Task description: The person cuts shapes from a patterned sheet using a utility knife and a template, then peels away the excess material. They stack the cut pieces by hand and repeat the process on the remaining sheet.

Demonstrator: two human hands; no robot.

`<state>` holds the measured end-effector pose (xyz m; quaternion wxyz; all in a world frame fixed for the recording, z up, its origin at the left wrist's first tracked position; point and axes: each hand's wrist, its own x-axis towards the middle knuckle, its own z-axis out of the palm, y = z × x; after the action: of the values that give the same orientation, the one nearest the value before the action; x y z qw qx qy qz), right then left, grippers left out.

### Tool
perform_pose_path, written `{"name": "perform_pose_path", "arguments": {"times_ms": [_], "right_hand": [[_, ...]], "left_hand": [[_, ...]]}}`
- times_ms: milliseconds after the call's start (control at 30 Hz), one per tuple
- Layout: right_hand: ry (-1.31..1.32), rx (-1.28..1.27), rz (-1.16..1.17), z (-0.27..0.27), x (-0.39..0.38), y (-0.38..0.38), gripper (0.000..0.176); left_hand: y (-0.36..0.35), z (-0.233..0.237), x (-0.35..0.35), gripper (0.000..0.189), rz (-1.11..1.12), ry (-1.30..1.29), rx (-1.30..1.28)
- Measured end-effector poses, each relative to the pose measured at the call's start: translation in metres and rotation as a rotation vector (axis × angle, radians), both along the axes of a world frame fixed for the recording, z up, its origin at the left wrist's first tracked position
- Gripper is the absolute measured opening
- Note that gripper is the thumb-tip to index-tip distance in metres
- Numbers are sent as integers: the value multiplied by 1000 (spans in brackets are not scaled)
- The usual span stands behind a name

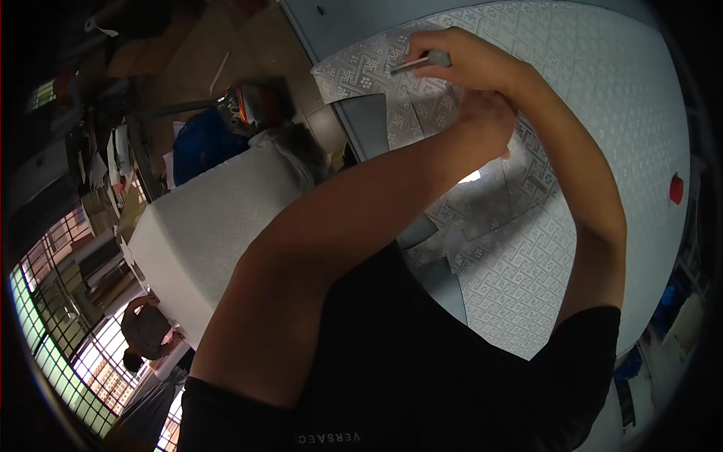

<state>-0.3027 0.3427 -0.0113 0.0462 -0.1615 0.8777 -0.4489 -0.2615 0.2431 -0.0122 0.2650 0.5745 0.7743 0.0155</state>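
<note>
The right hand [472, 60] grasps a slim tool with a grey end [434, 59]; its fingers are clenched round that end, above the patterned sheet [520, 301] spread over the bench. The tool's long axis runs nearly straight across the view, its thin tip jutting out past the fingers toward the wearer's left and slightly nearer the body; whether the tip touches the sheet, I cannot tell. The left hand [488, 119] is just beside the right wrist, closer to the body than the tool — its fingers are mostly hidden, so I cannot tell whether they press, grip or rest.

Counted: two hands, one tool, one patterned sheet, one small red object [676, 189] well apart at the right. Three grey patches [365, 120] show along the sheet's left side — perhaps separate panels. One other person [147, 330] is beyond a second, pale-covered bench [199, 226].
</note>
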Motion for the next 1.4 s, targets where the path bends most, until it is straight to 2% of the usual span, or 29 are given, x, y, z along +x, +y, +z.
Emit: {"name": "perform_pose_path", "arguments": {"times_ms": [33, 100, 167, 233, 267, 333, 400, 467, 500, 567, 600, 667, 700, 767, 867, 1100, 1400], "right_hand": [[7, 13, -17, 5, 11, 6, 19], [169, -97, -692, 13, 45, 26, 17], [378, 33, -1039, 14, 95, 57, 17], [312, -415, -1314, 23, 156, 56, 15], [303, -443, -1404, 25, 187, 49, 13], [305, -449, -1539, 27, 239, 21, 11], [20, 7, -1416, 28, 293, -21, 10], [-172, 62, -1231, 36, 317, -78, 13], [-241, 45, -1120, 39, 322, -104, 16], [-313, 37, -987, 44, 325, -145, 17], [-331, 71, -957, 45, 323, -159, 19], [-351, 113, -976, 42, 321, -177, 20], [-359, 145, -970, 42, 320, -183, 21], [-342, 153, -975, 41, 319, -188, 21], [-360, 215, -974, 37, 319, -190, 20], [-342, 338, -935, 42, 316, -192, 16], [-387, 381, -907, 44, 312, -191, 17]], "left_hand": [[-3, -1, 4, 87, -32, 83, 46], [-9, -3, 15, 81, -23, 144, 148], [-17, -9, 26, 75, -17, 192, 255], [-24, -18, 27, 62, 15, 160, 297], [-28, -18, 27, 62, -11, 149, 315], [-38, -19, 24, 49, -87, 135, 289], [-51, -18, 20, 57, -169, 69, 323], [-58, -3, 15, 75, -283, 62, 198], [-61, -4, 15, 75, -320, 35, 200], [-60, -3, 16, 99, -335, 164, 147], [-60, -1, 17, 99, -358, 150, 159], [-60, 5, 19, 115, -376, 252, 22], [-60, 7, 21, 115, -388, 245, 32], [-61, 11, 24, 124, -335, 307, -52], [-59, 15, 28, 129, -281, 293, -142], [-57, 10, 27, 133, -240, 238, -154], [-54, 9, 26, 133, -325, 336, -159]]}}
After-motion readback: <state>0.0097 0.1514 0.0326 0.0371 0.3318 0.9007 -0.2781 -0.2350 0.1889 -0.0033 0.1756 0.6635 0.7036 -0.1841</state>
